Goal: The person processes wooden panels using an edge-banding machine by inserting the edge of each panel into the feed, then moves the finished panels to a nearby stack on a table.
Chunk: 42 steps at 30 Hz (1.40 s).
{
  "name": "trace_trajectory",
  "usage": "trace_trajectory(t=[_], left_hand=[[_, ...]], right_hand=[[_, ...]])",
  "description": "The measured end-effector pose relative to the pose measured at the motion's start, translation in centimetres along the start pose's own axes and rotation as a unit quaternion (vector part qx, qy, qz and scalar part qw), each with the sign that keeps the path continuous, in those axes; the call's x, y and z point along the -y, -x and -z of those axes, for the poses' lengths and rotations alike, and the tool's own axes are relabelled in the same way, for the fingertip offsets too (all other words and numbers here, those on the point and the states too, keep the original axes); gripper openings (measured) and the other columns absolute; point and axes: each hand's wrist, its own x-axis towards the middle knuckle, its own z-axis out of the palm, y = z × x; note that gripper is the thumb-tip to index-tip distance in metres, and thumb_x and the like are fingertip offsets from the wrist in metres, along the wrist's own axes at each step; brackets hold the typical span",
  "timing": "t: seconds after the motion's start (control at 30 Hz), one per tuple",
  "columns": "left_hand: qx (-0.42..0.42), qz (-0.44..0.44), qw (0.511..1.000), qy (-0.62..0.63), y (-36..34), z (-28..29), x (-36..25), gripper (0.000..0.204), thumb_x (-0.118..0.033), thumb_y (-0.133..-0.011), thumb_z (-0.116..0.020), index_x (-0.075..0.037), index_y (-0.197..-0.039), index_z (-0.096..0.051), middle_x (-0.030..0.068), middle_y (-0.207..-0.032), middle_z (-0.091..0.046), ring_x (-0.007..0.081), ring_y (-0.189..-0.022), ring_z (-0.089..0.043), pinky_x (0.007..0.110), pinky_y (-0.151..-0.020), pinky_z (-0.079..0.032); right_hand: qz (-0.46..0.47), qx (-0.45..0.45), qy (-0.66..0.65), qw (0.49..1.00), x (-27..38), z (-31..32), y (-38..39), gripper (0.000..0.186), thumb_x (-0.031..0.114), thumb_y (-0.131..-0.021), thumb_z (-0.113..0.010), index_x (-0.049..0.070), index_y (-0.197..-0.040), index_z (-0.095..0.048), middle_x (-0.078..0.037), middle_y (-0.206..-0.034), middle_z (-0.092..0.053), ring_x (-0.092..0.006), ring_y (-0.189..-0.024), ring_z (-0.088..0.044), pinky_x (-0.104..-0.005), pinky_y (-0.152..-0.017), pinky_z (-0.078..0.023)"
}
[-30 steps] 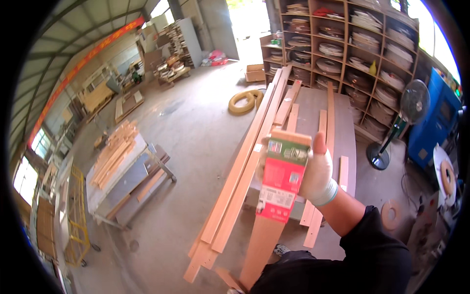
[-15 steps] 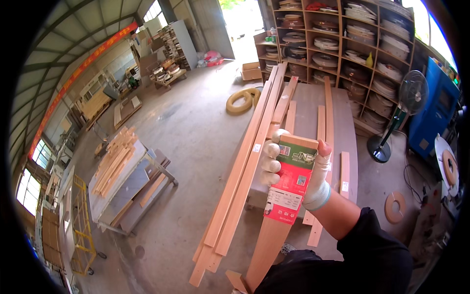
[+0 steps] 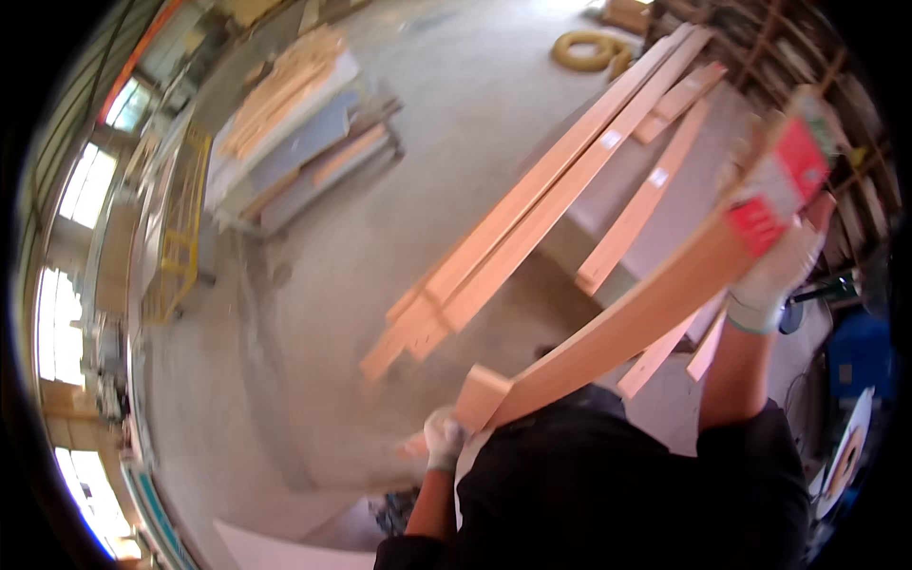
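Observation:
My right hand (image 3: 781, 261), in a white glove, grips the upper end of a long pale wooden board (image 3: 617, 337) bearing a red and green label (image 3: 796, 163). My gloved left hand (image 3: 443, 439) is closed on the board's lower end at the bottom centre, beside a short wooden piece (image 3: 484, 389) lying crosswise at that end. Just beyond the board, several long strips (image 3: 546, 204) rest on a grey table (image 3: 608, 207), some overhanging its near end. The picture is blurred.
A cart (image 3: 337, 166) piled with wood strips and a yellow frame trolley (image 3: 171, 271) stand to the left. A yellow hose coil (image 3: 575, 49) lies beyond the table. Shelving (image 3: 826, 62) fills the upper right; a blue machine (image 3: 855, 366) stands at the right edge.
The board has swung from upright before me to a diagonal, its labelled end up and right. My left hand has come into fuller view at its lower end. The view has turned down and left.

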Motion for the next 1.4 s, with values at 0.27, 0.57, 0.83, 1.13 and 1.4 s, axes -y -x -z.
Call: trace_trajectory(t=[0.27,0.57,0.83,1.13,1.4], left_hand=[[-0.012,-0.156,0.976,-0.15,0.5,0.4,-11.3,0.058,-0.056,-0.082,-0.049,-0.001,-0.07,-0.059,0.0171,-0.069,-0.059,0.0373,-0.069,-0.059,0.043,-0.065,-0.046],[0.073,-0.103,0.988,-0.087,1.3,-0.9,-14.6,0.052,-0.048,-0.084,-0.054,0.002,-0.071,-0.059,0.0181,-0.067,-0.058,0.0376,-0.063,-0.057,0.043,-0.061,-0.045],[0.234,0.038,0.96,-0.149,-0.5,-0.8,-18.0,0.055,-0.039,-0.103,-0.042,0.0,-0.065,-0.05,0.0065,-0.053,-0.045,0.0135,-0.052,-0.043,0.036,-0.048,-0.036],[0.303,0.114,0.881,-0.346,-2.6,-4.7,-18.8,0.067,-0.058,-0.099,-0.032,-0.003,-0.079,-0.064,0.024,-0.082,-0.064,0.0445,-0.086,-0.061,0.051,-0.074,-0.046],[0.305,0.126,0.848,-0.413,-4.8,-8.6,-18.4,0.071,-0.062,-0.098,-0.028,-0.005,-0.081,-0.067,0.022,-0.084,-0.066,0.0446,-0.088,-0.061,0.051,-0.075,-0.046]], right_hand=[[-0.077,0.301,-0.063,0.948,0.3,0.6,3.8,0.088,0.031,-0.08,-0.08,0.005,-0.147,-0.029,-0.003,-0.109,-0.047,-0.0169,-0.09,-0.048,-0.0289,-0.08,-0.038],[-0.08,0.17,-0.07,0.98,1.1,1.1,3.7,0.083,0.027,-0.08,-0.077,0.002,-0.145,-0.033,-0.005,-0.108,-0.051,-0.0154,-0.091,-0.049,-0.0278,-0.082,-0.04],[-0.12,0.07,0.072,0.988,-3.1,2.3,5.4,0.094,0.052,-0.086,-0.069,0.001,-0.151,-0.024,-0.022,-0.144,-0.045,-0.0324,-0.124,-0.053,-0.0431,-0.101,-0.048],[-0.384,0.006,-0.021,0.923,-11.3,4.7,15.7,0.08,0.061,-0.095,-0.048,0.009,-0.152,-0.026,-0.015,-0.15,-0.04,-0.029,-0.132,-0.045,-0.0452,-0.106,-0.04],[-0.417,-0.085,-0.099,0.899,-11.8,7.4,19.5,0.074,0.052,-0.095,-0.055,0.006,-0.148,-0.032,-0.009,-0.14,-0.046,-0.0249,-0.136,-0.039,-0.043,-0.111,-0.034]])
